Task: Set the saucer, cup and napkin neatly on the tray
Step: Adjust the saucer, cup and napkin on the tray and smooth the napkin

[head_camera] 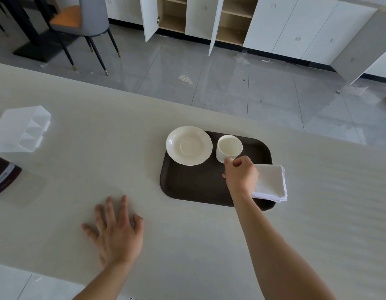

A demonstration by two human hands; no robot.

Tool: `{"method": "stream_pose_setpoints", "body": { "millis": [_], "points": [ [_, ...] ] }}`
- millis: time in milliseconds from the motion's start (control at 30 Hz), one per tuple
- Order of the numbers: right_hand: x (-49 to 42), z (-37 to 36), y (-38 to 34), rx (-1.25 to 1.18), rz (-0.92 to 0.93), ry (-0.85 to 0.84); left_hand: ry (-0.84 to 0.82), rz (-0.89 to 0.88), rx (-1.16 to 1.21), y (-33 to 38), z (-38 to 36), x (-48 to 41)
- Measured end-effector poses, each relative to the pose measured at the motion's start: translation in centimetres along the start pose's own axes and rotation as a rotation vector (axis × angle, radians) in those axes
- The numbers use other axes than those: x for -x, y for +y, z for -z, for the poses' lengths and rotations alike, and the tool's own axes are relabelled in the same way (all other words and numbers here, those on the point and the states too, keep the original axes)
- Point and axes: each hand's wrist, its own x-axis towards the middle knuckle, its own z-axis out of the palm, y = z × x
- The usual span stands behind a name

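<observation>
A dark brown tray (pixel 194 185) lies on the pale table. A cream saucer (pixel 189 145) rests on its far left corner, its rim reaching past the tray's edge. Right of it stands a white cup (pixel 229 148), upright and empty. My right hand (pixel 240 173) is closed on the cup's handle at its near side. A folded white napkin (pixel 271 182) lies over the tray's right edge, partly under my right hand. My left hand (pixel 116 230) lies flat on the table, fingers spread, left of and nearer than the tray.
A clear plastic organiser (pixel 21 128) sits at the table's left. A dark printed package (pixel 4 176) lies at the left edge. Beyond the table's far edge are a grey floor, a chair (pixel 84 20) and white cabinets with open doors.
</observation>
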Motion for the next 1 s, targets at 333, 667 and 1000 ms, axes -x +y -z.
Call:
{"method": "stream_pose_setpoints", "body": {
  "millis": [333, 667, 1000],
  "points": [
    [-0.53, -0.70, 0.13, -0.001, 0.003, -0.007, -0.013, 0.008, -0.009, 0.23, 0.31, 0.03],
    [-0.87, -0.90, 0.31, -0.024, -0.001, -0.014, -0.020, 0.006, -0.020, 0.20, 0.31, 0.05],
    [-0.72, -0.76, 0.29, -0.088, 0.008, -0.033, -0.011, 0.002, -0.008, 0.28, 0.41, 0.10]
  ]
}}
